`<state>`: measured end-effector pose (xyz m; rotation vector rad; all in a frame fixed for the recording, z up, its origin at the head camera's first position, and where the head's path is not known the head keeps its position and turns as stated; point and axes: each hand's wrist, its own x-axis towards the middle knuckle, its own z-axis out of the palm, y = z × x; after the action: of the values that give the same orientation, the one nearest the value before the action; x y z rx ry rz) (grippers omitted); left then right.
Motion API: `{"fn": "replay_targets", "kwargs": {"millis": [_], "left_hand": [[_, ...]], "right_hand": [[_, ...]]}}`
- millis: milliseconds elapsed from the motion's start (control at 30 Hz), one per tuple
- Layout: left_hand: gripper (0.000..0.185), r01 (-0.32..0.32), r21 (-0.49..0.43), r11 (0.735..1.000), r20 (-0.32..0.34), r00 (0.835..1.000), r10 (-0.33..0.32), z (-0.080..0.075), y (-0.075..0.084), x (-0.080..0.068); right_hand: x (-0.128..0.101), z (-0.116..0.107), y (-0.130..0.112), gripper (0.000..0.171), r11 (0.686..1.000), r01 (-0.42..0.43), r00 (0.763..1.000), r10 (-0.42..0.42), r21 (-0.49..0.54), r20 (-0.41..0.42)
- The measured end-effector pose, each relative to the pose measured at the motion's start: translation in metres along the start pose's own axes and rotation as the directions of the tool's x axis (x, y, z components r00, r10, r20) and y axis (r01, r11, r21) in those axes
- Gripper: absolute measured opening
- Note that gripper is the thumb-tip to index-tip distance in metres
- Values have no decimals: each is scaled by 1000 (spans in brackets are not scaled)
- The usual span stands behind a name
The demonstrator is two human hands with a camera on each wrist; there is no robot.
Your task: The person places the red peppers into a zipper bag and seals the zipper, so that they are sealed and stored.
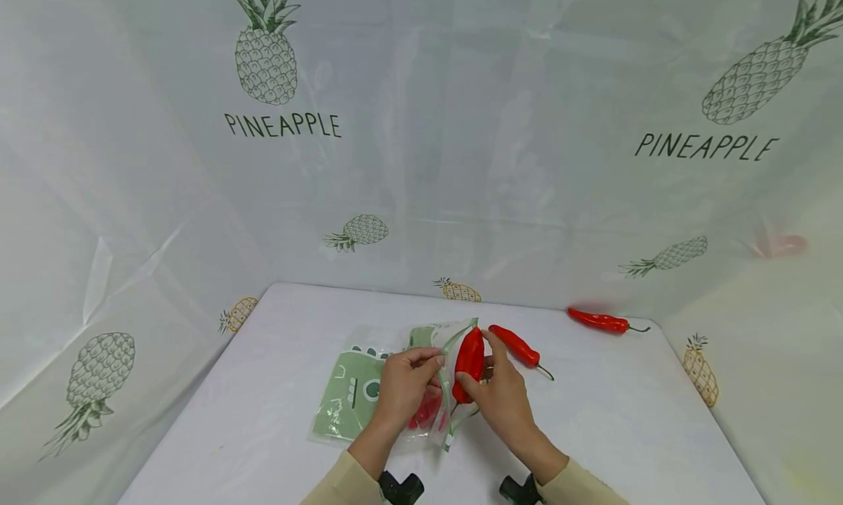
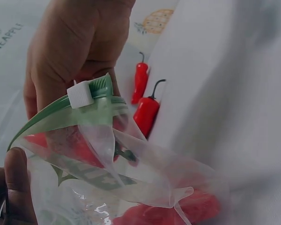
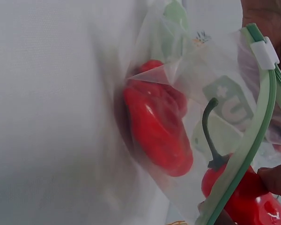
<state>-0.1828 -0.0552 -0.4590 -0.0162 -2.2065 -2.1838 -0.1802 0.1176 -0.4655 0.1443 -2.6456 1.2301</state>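
In the head view my left hand [image 1: 403, 388] pinches the edge of a clear zip bag [image 1: 421, 337] with a green-trimmed mouth. My right hand [image 1: 503, 399] grips a red chili pepper [image 1: 469, 366] between thumb and fingers at that mouth. Its dark green stem points down into the bag, as the right wrist view also shows, behind the green zip strip [image 3: 262, 122]. A white slider [image 3: 264, 54] sits near one end of the strip. At the bottom of the bag lie red peppers [image 3: 157, 126], seen through the plastic.
Flat on the white table [image 1: 626, 417], left of the open bag, lies a green bag [image 1: 352, 395] with a cartoon face. One loose red pepper [image 1: 520, 348] lies just beyond my right hand, another [image 1: 599, 320] near the back right edge. A pineapple-print curtain [image 1: 461, 161] hangs behind.
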Motion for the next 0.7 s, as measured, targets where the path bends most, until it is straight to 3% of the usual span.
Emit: {"fn": "replay_targets", "kwargs": {"millis": [200,700], "left_hand": [[22,-5,14,1000,-12,1000,5,-1,1,0],[20,-22,-1,1000,-9,1000,22,-3,6,-2]], "right_hand": [[-1,5,-1,88,999,19,1000,-18,-37,25],[3,12,0,82,990,-13,989,33,-139,141]]}}
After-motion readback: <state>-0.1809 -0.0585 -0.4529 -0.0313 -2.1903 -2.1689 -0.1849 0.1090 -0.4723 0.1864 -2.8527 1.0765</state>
